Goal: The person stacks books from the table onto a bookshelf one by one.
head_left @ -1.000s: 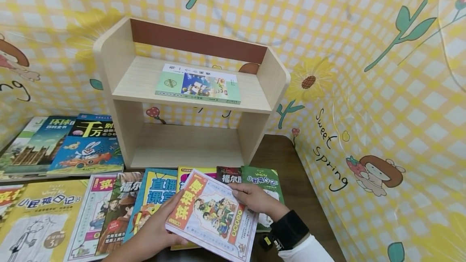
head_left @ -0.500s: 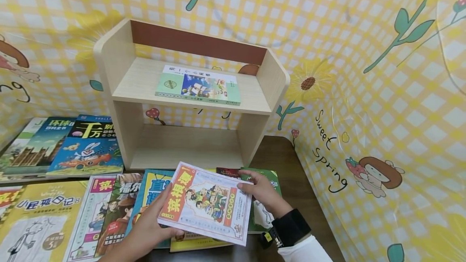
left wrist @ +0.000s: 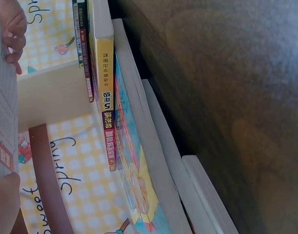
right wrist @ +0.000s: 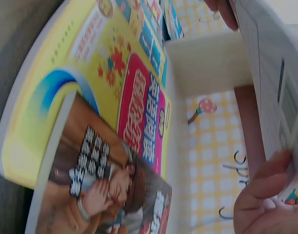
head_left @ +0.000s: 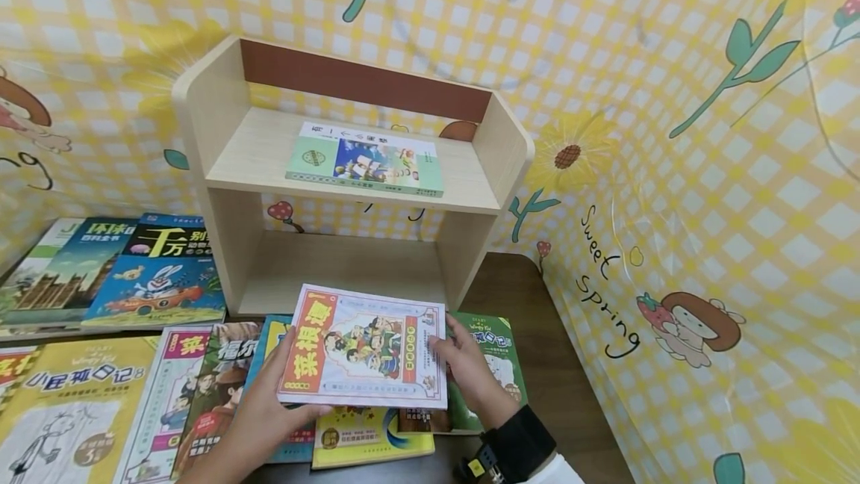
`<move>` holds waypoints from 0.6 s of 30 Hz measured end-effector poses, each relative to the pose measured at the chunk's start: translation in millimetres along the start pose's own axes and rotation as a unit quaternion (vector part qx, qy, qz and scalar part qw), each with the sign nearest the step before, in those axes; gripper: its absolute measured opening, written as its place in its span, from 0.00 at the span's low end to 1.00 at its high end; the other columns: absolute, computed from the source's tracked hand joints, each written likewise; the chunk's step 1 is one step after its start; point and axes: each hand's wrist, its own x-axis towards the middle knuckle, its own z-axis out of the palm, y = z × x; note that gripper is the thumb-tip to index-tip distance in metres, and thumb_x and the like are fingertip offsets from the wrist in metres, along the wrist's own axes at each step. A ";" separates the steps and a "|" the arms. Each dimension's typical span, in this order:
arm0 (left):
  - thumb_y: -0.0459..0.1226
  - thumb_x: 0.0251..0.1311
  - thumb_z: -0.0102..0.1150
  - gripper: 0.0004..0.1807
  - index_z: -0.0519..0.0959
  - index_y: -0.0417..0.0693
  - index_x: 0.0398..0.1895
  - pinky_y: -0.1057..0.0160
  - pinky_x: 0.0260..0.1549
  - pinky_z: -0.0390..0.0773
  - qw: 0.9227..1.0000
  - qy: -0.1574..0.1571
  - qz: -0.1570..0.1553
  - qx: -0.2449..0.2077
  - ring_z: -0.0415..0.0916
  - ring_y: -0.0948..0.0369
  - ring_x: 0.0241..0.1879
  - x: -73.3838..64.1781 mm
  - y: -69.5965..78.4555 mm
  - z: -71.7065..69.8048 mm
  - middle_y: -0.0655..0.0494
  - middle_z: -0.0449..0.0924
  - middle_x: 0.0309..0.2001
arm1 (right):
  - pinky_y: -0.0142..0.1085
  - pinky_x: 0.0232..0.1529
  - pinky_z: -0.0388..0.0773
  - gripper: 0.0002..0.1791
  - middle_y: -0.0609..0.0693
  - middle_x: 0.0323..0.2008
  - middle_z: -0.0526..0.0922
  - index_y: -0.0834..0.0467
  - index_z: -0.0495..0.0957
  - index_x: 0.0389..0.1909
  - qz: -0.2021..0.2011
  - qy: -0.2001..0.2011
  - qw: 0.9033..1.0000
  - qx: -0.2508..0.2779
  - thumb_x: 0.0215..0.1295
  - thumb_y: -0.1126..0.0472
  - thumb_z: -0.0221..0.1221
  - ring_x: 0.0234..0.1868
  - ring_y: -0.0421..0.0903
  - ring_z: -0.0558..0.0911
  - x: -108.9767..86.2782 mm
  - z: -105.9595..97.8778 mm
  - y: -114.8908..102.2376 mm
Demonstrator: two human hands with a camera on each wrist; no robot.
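The left hand (head_left: 269, 402) is clamped on the left edge of a white paperback comic book with a red title band (head_left: 366, 353), and the right hand (head_left: 473, 372) grips its right edge. Since a second ago the book has shifted left and away from the person, swung closer to level, and bared more of the yellow-covered paperback workbook (head_left: 372, 447) beneath. It is held in the air, front cover up, before the pale wooden two-tier shelf (head_left: 349, 264). Its long axis runs left to right, dropping slightly rightward; the band, along the left short edge, shows 菜根 in yellow. The workbook shows 英语阅读 in the right wrist view. The green-covered paperback (head_left: 500, 353) beside the right hand reads 日记 in part. On the upper tier, a pale green and white paperback (head_left: 366, 159) lies flat, lettered 有一个小; the yellow checked wall cloth (head_left: 605, 275) says "Sweet Spring".
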 end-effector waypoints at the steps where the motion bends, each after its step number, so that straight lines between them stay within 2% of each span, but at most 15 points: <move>1: 0.46 0.45 0.76 0.68 0.33 0.51 0.78 0.38 0.59 0.66 1.000 0.002 -0.002 -0.001 0.53 0.38 0.69 0.1 0.5 -0.1 0.40 0.39 0.76 | 0.35 0.37 0.80 0.38 0.60 0.51 0.77 0.59 0.46 0.76 -0.003 0.000 1.000 0.001 0.71 0.58 0.52 0.39 0.44 0.81 -2.0 2.6 -0.9; 4: 0.44 0.45 0.76 0.69 0.31 0.52 0.77 0.37 0.60 0.64 1.000 0.007 -0.001 -0.014 0.52 0.39 0.69 0.3 1.0 -0.4 0.41 0.38 0.76 | 0.34 0.39 0.80 0.40 0.61 0.58 0.73 0.57 0.44 0.77 -0.013 -0.002 1.000 -0.002 0.70 0.60 0.53 0.42 0.45 0.81 -7.9 9.7 -2.7; 9: 0.43 0.46 0.76 0.69 0.29 0.54 0.77 0.39 0.58 0.68 0.999 0.024 0.016 -0.017 0.57 0.39 0.67 2.1 0.7 -1.6 0.38 0.44 0.74 | 0.37 0.44 0.82 0.45 0.62 0.57 0.73 0.56 0.43 0.77 -0.055 -0.034 0.998 -0.001 0.64 0.65 0.58 0.46 0.49 0.82 -15.5 19.4 -4.4; 14: 0.47 0.45 0.76 0.70 0.28 0.56 0.77 0.34 0.60 0.62 1.000 0.023 0.007 -0.008 0.51 0.38 0.69 2.3 2.5 -5.7 0.36 0.42 0.74 | 0.37 0.47 0.81 0.56 0.60 0.59 0.72 0.51 0.41 0.77 -0.073 -0.055 0.996 -0.012 0.55 0.70 0.67 0.49 0.52 0.81 -17.4 24.3 -3.6; 18: 0.47 0.45 0.76 0.70 0.26 0.57 0.76 0.34 0.59 0.62 1.000 0.025 0.006 -0.004 0.51 0.38 0.69 3.1 2.5 -6.7 0.35 0.40 0.74 | 0.40 0.48 0.81 0.64 0.60 0.63 0.70 0.49 0.37 0.77 -0.105 -0.081 0.991 -0.001 0.47 0.72 0.71 0.51 0.54 0.81 -16.8 26.4 -1.3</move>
